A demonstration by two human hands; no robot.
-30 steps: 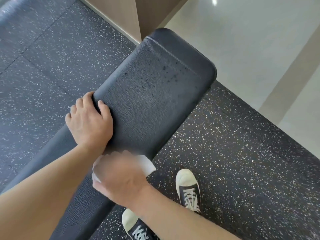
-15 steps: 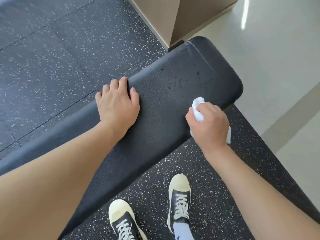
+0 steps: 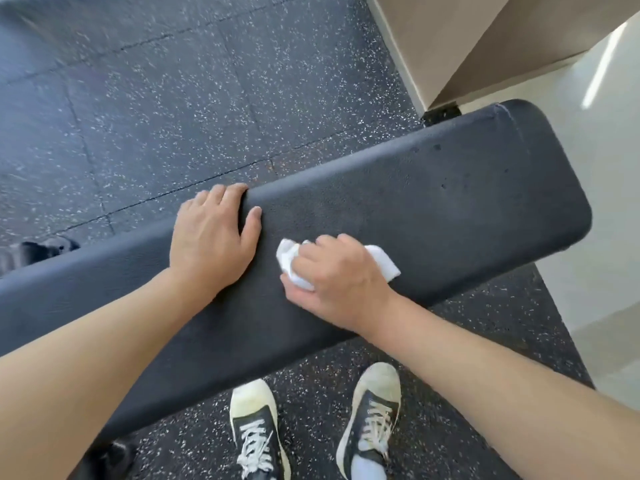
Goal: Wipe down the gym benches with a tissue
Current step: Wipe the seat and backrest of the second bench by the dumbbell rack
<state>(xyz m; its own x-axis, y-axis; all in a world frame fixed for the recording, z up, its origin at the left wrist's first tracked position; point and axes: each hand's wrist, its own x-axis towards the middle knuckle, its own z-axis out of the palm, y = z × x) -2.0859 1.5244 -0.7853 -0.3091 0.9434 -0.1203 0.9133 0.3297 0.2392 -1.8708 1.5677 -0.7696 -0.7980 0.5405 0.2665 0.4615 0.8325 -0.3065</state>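
Note:
A long black padded gym bench (image 3: pixel 450 188) runs across the view from lower left to upper right. My left hand (image 3: pixel 211 240) rests on the pad, its fingers curled over the far edge and its thumb flat on top. Just right of it, my right hand (image 3: pixel 332 275) grips a crumpled white tissue (image 3: pixel 291 263) and presses it on the top of the pad. A few dark droplets dot the pad near its rounded right end.
Black speckled rubber flooring (image 3: pixel 173 98) surrounds the bench. A beige wall corner (image 3: pixel 450 46) stands behind the bench's right end, with pale glossy floor (image 3: pixel 606 150) beyond. My two sneakers (image 3: pixel 256 431) stand on the near side. A dark bench foot (image 3: pixel 45 247) shows at left.
My right hand has slid the tissue leftward along the pad, from near the right end toward my left hand. Most droplets on the pad are gone. My left hand kept its hold on the far edge.

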